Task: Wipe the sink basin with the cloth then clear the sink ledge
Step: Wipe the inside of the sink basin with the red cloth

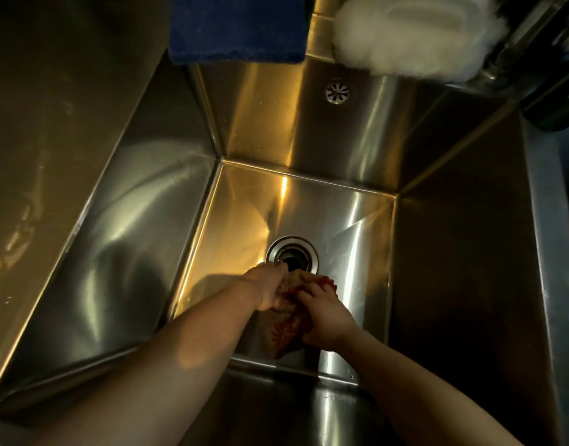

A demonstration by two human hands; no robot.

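Observation:
A deep stainless steel sink basin [308, 204] fills the view, its round drain [292, 252] in the middle of the floor. A crumpled red and beige patterned cloth [284, 333] lies bunched on the basin floor just in front of the drain. My left hand [265, 289] grips the cloth's far left part at the drain's rim. My right hand [325, 315] holds the cloth's right side, fingers curled into the fabric. Both forearms reach down into the basin from the near edge.
A dark blue cloth [238, 30] hangs over the back ledge at the upper left. A fluffy white cloth [415, 37] sits on the ledge at the upper right, beside a dark bottle-like thing [553, 104]. An overflow grille [337, 92] sits in the back wall.

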